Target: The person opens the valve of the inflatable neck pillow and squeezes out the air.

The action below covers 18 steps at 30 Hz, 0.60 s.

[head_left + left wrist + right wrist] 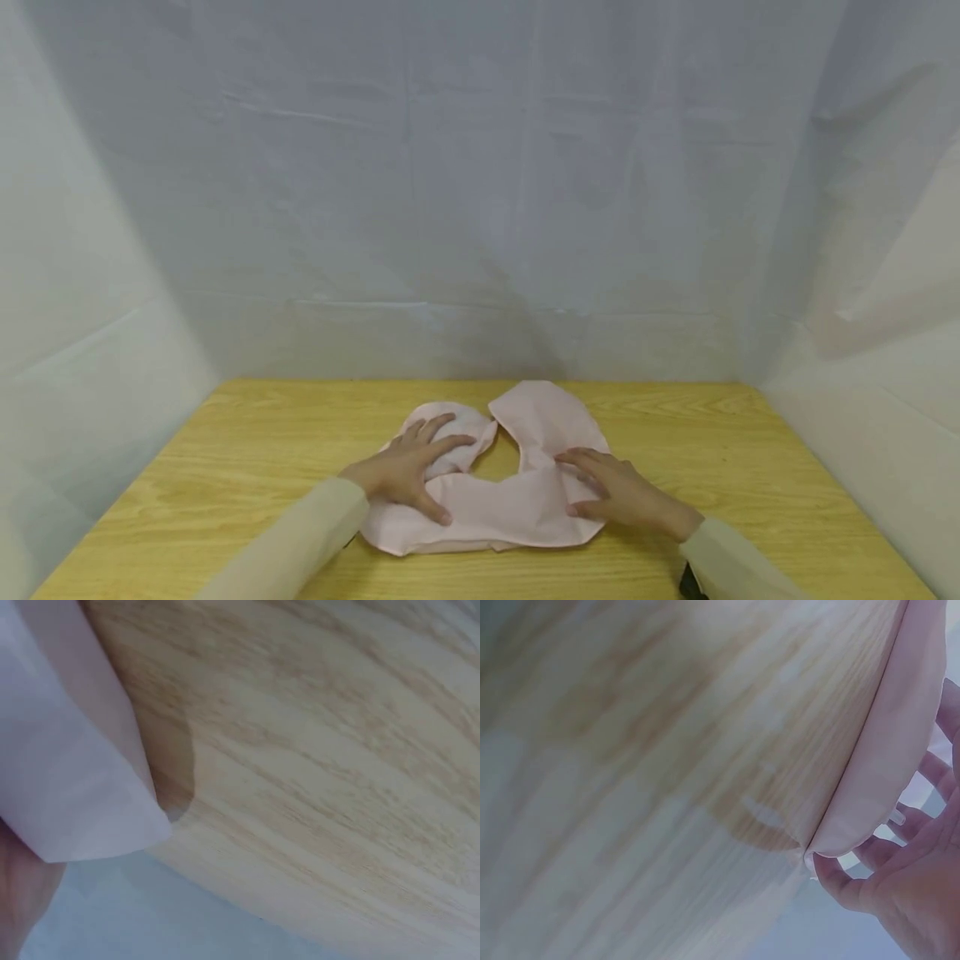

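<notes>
A pink, curved, U-shaped fabric piece (498, 510) lies on the table, its two rounded ends nearly meeting at the far side. My left hand (408, 468) rests spread over its left part, where a paler face of the cloth shows between the fingers. On the right part, my right hand (622, 493) touches the cloth with loosely bent, parted fingers. The left wrist view has the fabric's edge (82, 772) and only a bit of the hand (26, 892). In the right wrist view, the thumb meets the corner of the pink fabric (889, 750).
The wooden table (750, 467) carries the cloth near its front middle. White sheeting (480, 208) hangs behind the table and along both sides. A small dark item (690, 583) shows by the right sleeve.
</notes>
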Tool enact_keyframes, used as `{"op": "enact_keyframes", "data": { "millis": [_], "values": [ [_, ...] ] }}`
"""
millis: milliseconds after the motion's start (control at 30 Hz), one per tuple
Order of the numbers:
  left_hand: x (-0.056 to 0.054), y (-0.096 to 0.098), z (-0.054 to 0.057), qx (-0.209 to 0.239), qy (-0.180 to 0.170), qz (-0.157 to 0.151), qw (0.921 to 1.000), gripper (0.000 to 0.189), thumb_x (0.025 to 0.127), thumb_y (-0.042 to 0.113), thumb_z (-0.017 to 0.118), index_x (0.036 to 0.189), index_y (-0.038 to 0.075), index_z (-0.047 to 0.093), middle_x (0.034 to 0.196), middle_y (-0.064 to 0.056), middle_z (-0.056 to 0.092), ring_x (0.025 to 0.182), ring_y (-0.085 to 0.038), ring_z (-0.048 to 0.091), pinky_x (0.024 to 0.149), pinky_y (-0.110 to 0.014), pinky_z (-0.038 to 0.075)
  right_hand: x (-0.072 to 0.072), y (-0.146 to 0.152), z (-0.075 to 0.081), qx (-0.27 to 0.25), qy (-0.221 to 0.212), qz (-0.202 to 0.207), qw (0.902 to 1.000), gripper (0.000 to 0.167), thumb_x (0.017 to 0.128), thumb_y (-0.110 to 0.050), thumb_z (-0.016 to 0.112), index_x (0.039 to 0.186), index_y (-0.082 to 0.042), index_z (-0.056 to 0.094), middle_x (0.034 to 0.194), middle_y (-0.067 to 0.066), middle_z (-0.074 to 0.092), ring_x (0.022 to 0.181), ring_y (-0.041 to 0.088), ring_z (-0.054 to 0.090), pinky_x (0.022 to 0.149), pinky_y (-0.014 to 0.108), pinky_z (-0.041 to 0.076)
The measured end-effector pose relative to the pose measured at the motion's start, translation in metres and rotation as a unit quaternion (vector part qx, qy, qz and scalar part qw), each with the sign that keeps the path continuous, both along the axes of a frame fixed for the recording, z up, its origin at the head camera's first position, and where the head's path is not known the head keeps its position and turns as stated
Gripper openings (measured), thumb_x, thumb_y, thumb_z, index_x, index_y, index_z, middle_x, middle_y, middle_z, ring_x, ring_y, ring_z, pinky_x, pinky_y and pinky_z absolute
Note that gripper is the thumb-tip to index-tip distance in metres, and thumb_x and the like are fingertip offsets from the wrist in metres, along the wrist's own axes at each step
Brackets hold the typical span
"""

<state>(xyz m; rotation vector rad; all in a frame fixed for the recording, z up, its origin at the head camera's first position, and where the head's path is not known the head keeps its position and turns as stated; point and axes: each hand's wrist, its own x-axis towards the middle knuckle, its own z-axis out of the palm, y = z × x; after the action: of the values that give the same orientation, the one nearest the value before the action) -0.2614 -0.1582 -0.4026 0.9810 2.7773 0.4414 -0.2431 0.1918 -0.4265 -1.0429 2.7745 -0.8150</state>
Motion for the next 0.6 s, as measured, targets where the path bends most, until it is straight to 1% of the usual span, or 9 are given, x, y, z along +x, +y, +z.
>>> {"op": "enact_keyframes", "data": {
  "millis": [100,200,333,467,600],
  "values": [
    [0.0005,0.0016,-0.0009,-0.009,0.026,-0.004,0.9996,0.099,0.059,0.065,0.071,0.141,0.033,0.027,0.152,-0.013,0.010,0.135,-0.046,0.013,0.098,-0.070,0.020,0.0000,0.0001,-0.0003,-0.001,0.011,0.001,0.9999,0.063,0.081,-0.047,0.063,0.133,-0.016,0.044,0.138,0.012,0.044,0.125,0.037,0.041,0.091,0.066,0.032],
    [0.0014,0.0022,-0.0008,-0.010,0.034,-0.006,0.9994,0.095,0.061,0.064,0.071,0.141,0.032,0.029,0.152,-0.012,0.012,0.134,-0.046,0.015,0.097,-0.070,0.023,-0.0005,0.0002,-0.0006,0.000,0.022,0.003,0.9998,0.063,0.081,-0.045,0.064,0.133,-0.016,0.045,0.138,0.013,0.044,0.124,0.037,0.042,0.090,0.066,0.033],
    [0.0014,0.0021,-0.0023,-0.003,0.046,-0.006,0.9989,0.089,0.064,0.061,0.071,0.140,0.032,0.032,0.151,-0.011,0.016,0.132,-0.045,0.018,0.094,-0.069,0.027,-0.0010,0.0002,-0.0009,0.000,0.025,0.003,0.9997,0.063,0.081,-0.045,0.064,0.133,-0.015,0.044,0.138,0.012,0.045,0.124,0.037,0.042,0.088,0.067,0.033],
    [0.0005,0.0017,-0.0055,0.002,0.061,-0.004,0.9981,0.082,0.067,0.058,0.070,0.137,0.032,0.036,0.150,-0.008,0.019,0.131,-0.043,0.022,0.094,-0.066,0.030,-0.0009,0.0006,-0.0016,0.001,0.024,0.001,0.9997,0.064,0.080,-0.045,0.064,0.133,-0.015,0.044,0.138,0.013,0.044,0.124,0.037,0.042,0.088,0.067,0.033],
    [0.0003,0.0018,-0.0085,0.017,0.081,-0.012,0.9965,0.073,0.071,0.055,0.069,0.134,0.031,0.040,0.148,-0.010,0.025,0.128,-0.042,0.027,0.092,-0.064,0.033,-0.0007,0.0006,-0.0020,0.003,0.023,0.000,0.9997,0.064,0.081,-0.046,0.063,0.133,-0.016,0.044,0.139,0.012,0.044,0.124,0.036,0.042,0.087,0.066,0.033]
  ]
}}
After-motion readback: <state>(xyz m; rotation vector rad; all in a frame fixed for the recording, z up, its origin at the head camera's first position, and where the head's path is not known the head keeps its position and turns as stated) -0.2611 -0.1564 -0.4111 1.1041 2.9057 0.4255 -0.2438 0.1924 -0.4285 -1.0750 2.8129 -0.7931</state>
